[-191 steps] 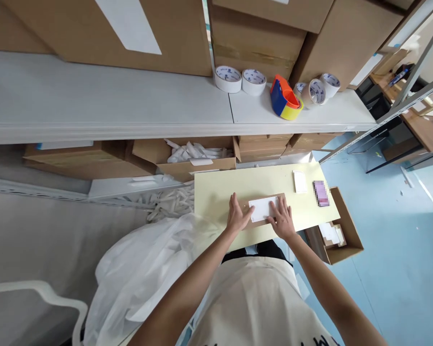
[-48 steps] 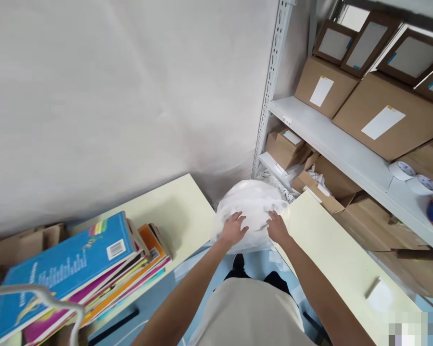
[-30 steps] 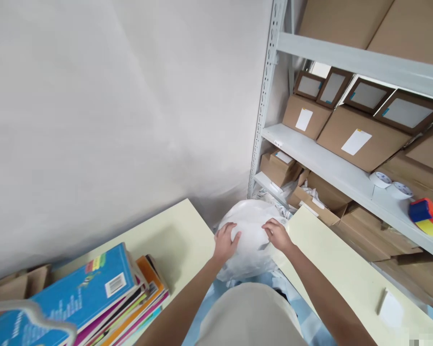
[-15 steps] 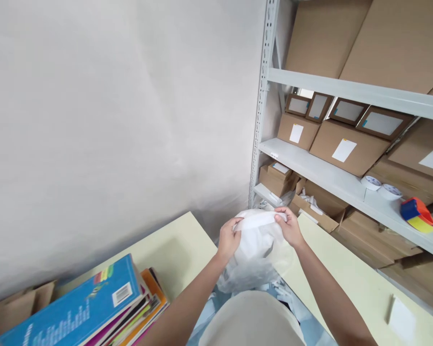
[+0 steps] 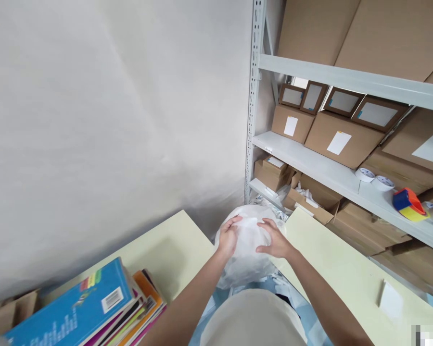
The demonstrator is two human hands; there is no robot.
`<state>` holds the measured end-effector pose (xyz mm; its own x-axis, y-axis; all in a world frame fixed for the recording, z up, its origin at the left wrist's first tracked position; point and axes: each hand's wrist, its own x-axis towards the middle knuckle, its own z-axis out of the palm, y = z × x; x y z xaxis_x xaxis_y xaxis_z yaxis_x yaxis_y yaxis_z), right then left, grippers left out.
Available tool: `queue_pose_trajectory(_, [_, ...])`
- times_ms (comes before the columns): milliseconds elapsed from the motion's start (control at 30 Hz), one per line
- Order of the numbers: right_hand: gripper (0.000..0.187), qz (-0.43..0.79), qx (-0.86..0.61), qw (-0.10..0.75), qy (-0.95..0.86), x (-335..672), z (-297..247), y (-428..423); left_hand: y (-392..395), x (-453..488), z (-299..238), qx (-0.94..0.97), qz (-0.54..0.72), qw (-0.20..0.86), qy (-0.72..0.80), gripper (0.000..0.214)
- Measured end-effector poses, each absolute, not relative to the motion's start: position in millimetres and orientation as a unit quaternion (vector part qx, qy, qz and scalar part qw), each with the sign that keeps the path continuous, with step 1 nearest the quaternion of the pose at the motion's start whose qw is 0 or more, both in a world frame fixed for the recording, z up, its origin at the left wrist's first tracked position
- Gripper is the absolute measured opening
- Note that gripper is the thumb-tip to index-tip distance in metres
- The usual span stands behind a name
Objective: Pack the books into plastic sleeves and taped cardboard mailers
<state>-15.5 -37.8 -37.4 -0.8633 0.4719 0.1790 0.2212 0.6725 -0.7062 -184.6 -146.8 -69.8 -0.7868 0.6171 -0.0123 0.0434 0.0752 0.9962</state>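
Note:
A translucent white plastic bag [image 5: 243, 275] bulges up between two pale yellow tabletops in front of me. Over the bag, my left hand [image 5: 229, 236] has its fingers bent closed at the left edge of a thin white sheet [image 5: 251, 231]. Part of that grip is hidden by the hand's own back. My right hand [image 5: 274, 239] is at the sheet's right side, with a gap between its thumb and curved fingers. The white sheet is hard to tell apart from the bag behind it.
A stack of books [image 5: 79, 307] lies on the left tabletop [image 5: 166, 245]. On the right tabletop [image 5: 332, 269] is a small white block [image 5: 390, 300]. Metal shelving [image 5: 310, 156] with cardboard boxes [image 5: 346, 139] and tape rolls [image 5: 382, 183] stands at the right. Paper scraps litter the floor.
My hands have drawn closer together and slightly lower. The white sheet, stretched between them before, is now bunched up. My right thumb and fingers have spread apart. The view has shifted slightly.

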Motion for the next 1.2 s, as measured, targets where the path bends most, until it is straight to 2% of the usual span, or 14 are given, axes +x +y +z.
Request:
queue_pose_trajectory(33, [0.079,0.355,-0.200,0.162,-0.899,-20,-45,-44,-146,-181,-73,0.209,0.654,0.267,0.676,0.040])
queue_pose_trajectory(67, [0.082,0.353,-0.210,0.155,-0.898,-24,-53,-49,-145,-177,-75,0.190,0.664,0.305,0.656,0.043])
queue_pose_trajectory(133, [0.061,0.351,-0.236,0.165,-0.891,-32,-66,-53,-145,-174,-77,0.192,0.654,0.340,0.649,0.048])
queue_pose_trajectory(200, [0.047,0.358,-0.252,0.186,-0.880,-37,-75,-51,-148,-174,-77,0.235,0.616,0.309,0.686,0.055])
queue_pose_trajectory(300, [0.043,0.381,-0.246,0.198,-0.869,-38,-81,-40,-155,-182,-76,0.338,0.519,0.197,0.760,0.077])
queue_pose_trajectory(333, [0.044,0.388,-0.239,0.196,-0.869,-36,-82,-36,-157,-185,-76,0.378,0.488,0.172,0.767,0.079])
queue_pose_trajectory(467, [0.046,0.377,-0.230,0.177,-0.880,-30,-88,-26,-156,-194,-77,0.512,0.379,0.197,0.745,0.037])
queue_pose_trajectory(567, [0.048,0.305,-0.256,0.135,-0.907,-25,-96,-27,-153,-198,-84,0.524,0.314,0.165,0.775,0.038])
queue_pose_trajectory(667, [0.073,0.245,-0.289,0.063,-0.923,-17,-103,-31,-152,-197,-101,0.520,0.262,0.142,0.800,0.046])
queue_pose_trajectory(800, [0.074,0.243,-0.306,-0.002,-0.921,-6,-109,-36,-158,-186,-136,0.540,0.164,0.237,0.790,0.042])
queue_pose_trajectory(933, [0.070,0.253,-0.321,-0.025,-0.912,0,-112,-40,-159,-174,-161,0.473,0.069,0.338,0.810,0.063])
queue_pose_trajectory(1067, [0.062,0.266,-0.328,-0.023,-0.906,6,-115,-42,-150,-174,-154,0.433,0.118,0.273,0.851,0.055])
queue_pose_trajectory(1200, [0.050,0.295,-0.297,0.046,-0.907,9,-115,-43,-157,-168,-126,0.451,0.228,0.221,0.834,0.048])
